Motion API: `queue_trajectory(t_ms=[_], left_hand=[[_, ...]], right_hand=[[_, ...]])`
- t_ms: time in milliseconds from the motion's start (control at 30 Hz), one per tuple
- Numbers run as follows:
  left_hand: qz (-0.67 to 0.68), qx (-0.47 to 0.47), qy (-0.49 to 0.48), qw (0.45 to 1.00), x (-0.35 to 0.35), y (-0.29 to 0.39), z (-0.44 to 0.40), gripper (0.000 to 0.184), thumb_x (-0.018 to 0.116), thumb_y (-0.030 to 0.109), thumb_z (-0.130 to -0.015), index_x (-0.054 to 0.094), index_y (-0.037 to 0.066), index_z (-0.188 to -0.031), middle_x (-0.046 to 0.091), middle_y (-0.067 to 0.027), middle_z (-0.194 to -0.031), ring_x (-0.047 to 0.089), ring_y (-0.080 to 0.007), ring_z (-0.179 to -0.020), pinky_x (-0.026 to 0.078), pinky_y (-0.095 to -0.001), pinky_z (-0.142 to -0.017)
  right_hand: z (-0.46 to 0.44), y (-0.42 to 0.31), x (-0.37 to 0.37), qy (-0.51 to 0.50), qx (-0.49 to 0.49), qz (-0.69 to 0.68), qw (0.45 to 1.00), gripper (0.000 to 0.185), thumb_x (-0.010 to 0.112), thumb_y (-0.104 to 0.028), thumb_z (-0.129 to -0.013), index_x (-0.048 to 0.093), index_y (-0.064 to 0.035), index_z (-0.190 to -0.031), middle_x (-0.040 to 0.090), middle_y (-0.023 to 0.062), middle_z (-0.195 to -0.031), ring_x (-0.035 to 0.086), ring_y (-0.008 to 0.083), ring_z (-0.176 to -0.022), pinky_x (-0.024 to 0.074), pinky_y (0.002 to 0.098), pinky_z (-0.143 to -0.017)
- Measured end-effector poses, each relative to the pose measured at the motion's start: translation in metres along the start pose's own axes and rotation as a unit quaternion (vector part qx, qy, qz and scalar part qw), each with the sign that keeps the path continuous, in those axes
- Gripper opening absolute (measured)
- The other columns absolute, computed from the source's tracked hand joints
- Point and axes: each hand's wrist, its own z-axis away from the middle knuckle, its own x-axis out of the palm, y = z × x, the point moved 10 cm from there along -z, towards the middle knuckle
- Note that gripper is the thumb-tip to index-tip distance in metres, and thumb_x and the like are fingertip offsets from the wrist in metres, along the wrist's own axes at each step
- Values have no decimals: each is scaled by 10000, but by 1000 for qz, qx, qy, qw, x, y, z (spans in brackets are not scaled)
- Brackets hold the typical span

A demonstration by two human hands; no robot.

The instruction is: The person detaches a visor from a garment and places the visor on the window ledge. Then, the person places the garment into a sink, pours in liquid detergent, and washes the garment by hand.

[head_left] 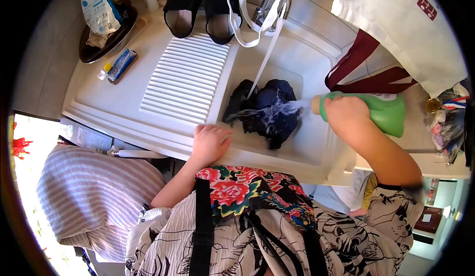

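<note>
Just below centre, the left hand [210, 145] rests, holding nothing, on the sink [148, 133] edge; right of centre, the right hand [347, 113] clamps a green bottle [388, 115], tipped toward dark cloth [284, 125] at mid-frame. Beyond: brush [121, 67] upper left, black shoes [180, 3] top centre, tiled wall [311, 23].

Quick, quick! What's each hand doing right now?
Left hand: open, holding nothing visible, resting on the sink edge.
Right hand: closed around the green bottle.

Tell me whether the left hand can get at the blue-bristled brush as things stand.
Probably yes. The left hand looks empty, resting at the front edge of the sink, and only its flat top and low ribbed washboard seem to lie between it and the brush.
</note>
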Motion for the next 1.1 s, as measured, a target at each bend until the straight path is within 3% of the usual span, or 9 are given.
queue_trajectory(t_ms=[367,567,633,667,733,867,967,1067,1100], left_hand=[[-3,4,-3,1000,2,2,-1,173,649,232,-775,678,152,-925,673,-48,-876,602,-212,-914,369,-380,-882],[-11,-4,-16,1000,2,3,-2,176,649,235,-776,677,152,-929,676,-40,-898,598,-214,-936,360,-380,-895],[-12,-2,-20,1000,4,5,-3,177,649,236,-777,677,153,-931,676,-40,-902,597,-216,-942,358,-381,-898],[-16,-4,-21,1000,5,4,-3,177,649,233,-777,677,152,-931,677,-40,-907,595,-217,-947,357,-380,-899],[-23,-3,-25,999,7,4,-2,176,648,231,-777,676,152,-932,677,-40,-913,594,-219,-952,356,-380,-900],[-16,1,-15,1000,2,8,-3,157,636,220,-778,670,143,-911,674,-44,-878,594,-227,-931,356,-394,-893],[-25,-1,-26,999,10,6,-3,160,632,214,-781,670,140,-918,674,-46,-882,596,-225,-938,360,-398,-876],[-36,3,-27,999,17,4,-2,160,636,202,-778,671,147,-924,672,-50,-899,591,-230,-945,354,-390,-878],[-39,6,-28,999,17,6,-2,161,642,199,-774,669,148,-924,671,-47,-896,590,-231,-943,353,-389,-877]], right_hand=[[39,13,9,37,53,-7,998,217,627,-155,-719,547,-62,-897,602,120,-755,641,284,-649,499,377,-524],[93,45,14,89,153,-180,968,307,693,-259,-712,555,-62,-903,614,124,-792,627,327,-710,484,424,-607],[113,63,29,118,201,-323,917,313,700,-238,-714,565,-54,-930,632,130,-838,626,329,-751,477,413,-637],[121,65,35,117,204,-324,916,313,700,-238,-714,565,-54,-930,632,130,-838,626,329,-751,477,413,-637],[142,72,53,140,242,-464,840,298,697,-161,-712,579,-36,-956,637,138,-844,631,272,-725,480,364,-658],[170,67,77,160,265,-550,775,312,692,-102,-706,584,-18,-986,629,110,-821,602,185,-722,474,319,-691],[187,61,82,296,229,-607,702,324,700,-81,-708,574,12,-992,595,64,-856,558,155,-733,457,277,-700],[199,52,109,378,263,-590,663,334,686,-86,-737,557,9,-1030,577,58,-869,541,133,-694,448,250,-661],[206,53,127,395,299,-644,583,330,678,-95,-754,546,5,-1040,570,56,-861,537,117,-680,443,238,-635]])
